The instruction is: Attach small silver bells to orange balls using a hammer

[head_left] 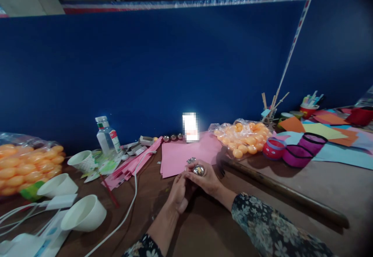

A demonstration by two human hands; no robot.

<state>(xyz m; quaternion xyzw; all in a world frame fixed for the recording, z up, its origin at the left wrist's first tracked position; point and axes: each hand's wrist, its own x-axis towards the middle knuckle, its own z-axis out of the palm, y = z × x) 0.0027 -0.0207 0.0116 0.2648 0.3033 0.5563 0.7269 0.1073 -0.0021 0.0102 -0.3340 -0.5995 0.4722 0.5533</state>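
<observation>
A shiny silver ball [199, 170] rests at the thumb and curled fingers of my right hand [205, 179], which is closed around it. Small silver pieces [191, 160], too small to make out, show just past those fingertips. My left hand [179, 193] is pressed against the right one with its fingers drawn together; whatever lies between them is hidden. Both hands hover over the near edge of a stack of pink paper [189, 148]. Behind the paper, several silver balls [174, 137] sit in a row by the blue partition.
Orange balls in clear bags [244, 136] lie at right and far left. A wooden rod [288, 189] crosses the right side. White paper cups [84, 212], a white cable [135, 187], pink strips [131, 169] and a plastic bottle [106, 138] occupy the left. Purple mesh cups [298, 156] stand right.
</observation>
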